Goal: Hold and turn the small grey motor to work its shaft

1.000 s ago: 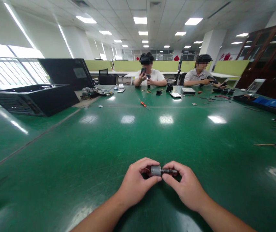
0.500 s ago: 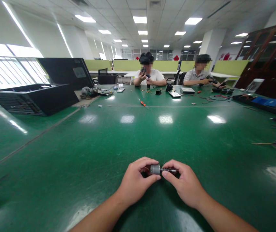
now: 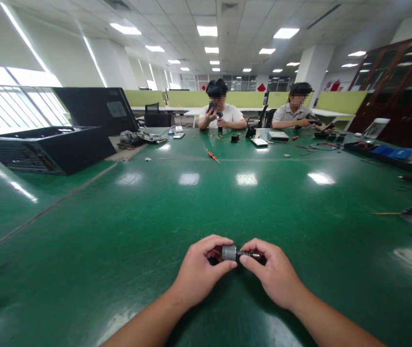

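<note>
Just above the green table top, my left hand [image 3: 200, 272] grips a small grey metal cylinder [image 3: 229, 253] that looks like a little motor. Its thumb and fingers close round the cylinder from the left. A thin dark shaft [image 3: 255, 255] with spring-like coils runs out of the cylinder's right end. My right hand [image 3: 278, 277] pinches that shaft between thumb and fingers. Cylinder and shaft lie roughly level, in line from left to right. Part of the cylinder's left end is hidden in my left hand.
An orange-handled screwdriver [image 3: 212, 155] lies farther out on the green table [image 3: 177, 212]. A black computer case [image 3: 46, 149] stands at the left. Two people [image 3: 225, 113] sit across the table, handling tools. A black tray [image 3: 390, 156] holds blue items at the right.
My hands keep their hold on the cylinder and its shaft, almost unmoved. The whole view has shifted slightly. Across the table, both people remain nearly still.
</note>
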`<control>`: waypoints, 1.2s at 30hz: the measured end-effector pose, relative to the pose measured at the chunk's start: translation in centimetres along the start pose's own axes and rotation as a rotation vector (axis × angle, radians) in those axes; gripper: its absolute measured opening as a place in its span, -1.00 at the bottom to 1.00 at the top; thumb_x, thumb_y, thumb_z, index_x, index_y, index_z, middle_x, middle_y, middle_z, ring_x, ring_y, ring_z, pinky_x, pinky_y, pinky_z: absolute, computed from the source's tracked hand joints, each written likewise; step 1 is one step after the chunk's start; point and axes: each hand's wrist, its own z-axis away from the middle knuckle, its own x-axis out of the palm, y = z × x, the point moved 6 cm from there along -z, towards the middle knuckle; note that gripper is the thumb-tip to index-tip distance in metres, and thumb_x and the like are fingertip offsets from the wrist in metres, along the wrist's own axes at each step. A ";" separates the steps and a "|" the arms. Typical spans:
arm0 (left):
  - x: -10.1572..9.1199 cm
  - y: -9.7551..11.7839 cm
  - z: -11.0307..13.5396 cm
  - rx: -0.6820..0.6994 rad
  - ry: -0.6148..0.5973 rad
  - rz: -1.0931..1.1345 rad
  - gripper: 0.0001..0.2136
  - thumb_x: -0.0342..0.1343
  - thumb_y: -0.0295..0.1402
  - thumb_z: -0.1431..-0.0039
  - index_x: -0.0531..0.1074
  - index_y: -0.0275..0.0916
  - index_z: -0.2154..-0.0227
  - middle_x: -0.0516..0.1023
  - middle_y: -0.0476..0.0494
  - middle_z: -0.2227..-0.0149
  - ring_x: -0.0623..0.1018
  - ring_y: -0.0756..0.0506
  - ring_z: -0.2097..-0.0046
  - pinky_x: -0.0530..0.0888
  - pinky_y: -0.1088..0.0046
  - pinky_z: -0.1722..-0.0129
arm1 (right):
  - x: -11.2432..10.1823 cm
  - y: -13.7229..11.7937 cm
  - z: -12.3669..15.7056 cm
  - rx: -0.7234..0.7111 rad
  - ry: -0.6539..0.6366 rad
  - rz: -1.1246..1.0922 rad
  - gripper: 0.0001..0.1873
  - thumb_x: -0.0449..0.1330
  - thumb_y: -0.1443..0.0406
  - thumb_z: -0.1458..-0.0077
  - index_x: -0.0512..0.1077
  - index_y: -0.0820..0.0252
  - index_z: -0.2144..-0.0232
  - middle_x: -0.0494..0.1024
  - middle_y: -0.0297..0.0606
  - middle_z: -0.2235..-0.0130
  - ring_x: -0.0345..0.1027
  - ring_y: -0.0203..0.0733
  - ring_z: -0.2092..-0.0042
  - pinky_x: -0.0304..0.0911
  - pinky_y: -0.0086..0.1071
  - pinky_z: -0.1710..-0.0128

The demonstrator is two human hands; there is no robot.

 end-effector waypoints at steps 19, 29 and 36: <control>0.0 0.0 0.0 -0.012 0.004 0.049 -0.73 0.30 -0.42 0.06 0.54 -0.21 0.22 0.55 -0.11 0.26 0.55 -0.10 0.24 0.45 0.42 0.22 | 0.0 0.0 0.0 0.000 0.013 -0.001 -0.85 0.17 0.25 -0.12 0.50 0.19 0.36 0.51 -0.32 0.40 0.35 -0.21 0.34 0.19 -0.40 0.31; -0.1 0.2 -0.1 -0.036 0.006 0.072 -0.73 0.31 -0.40 0.07 0.54 -0.24 0.23 0.56 -0.13 0.28 0.54 -0.11 0.26 0.46 0.41 0.23 | 0.1 0.0 0.1 0.011 0.012 -0.010 -0.83 0.16 0.23 -0.14 0.49 0.20 0.34 0.52 -0.30 0.39 0.36 -0.20 0.32 0.20 -0.40 0.30; -0.1 0.0 -0.1 -0.045 0.001 0.106 -0.72 0.31 -0.39 0.07 0.54 -0.25 0.22 0.56 -0.13 0.28 0.54 -0.11 0.25 0.46 0.40 0.21 | 0.1 0.3 0.0 0.016 0.015 -0.007 -0.82 0.16 0.21 -0.15 0.49 0.20 0.35 0.50 -0.31 0.40 0.34 -0.22 0.34 0.19 -0.40 0.31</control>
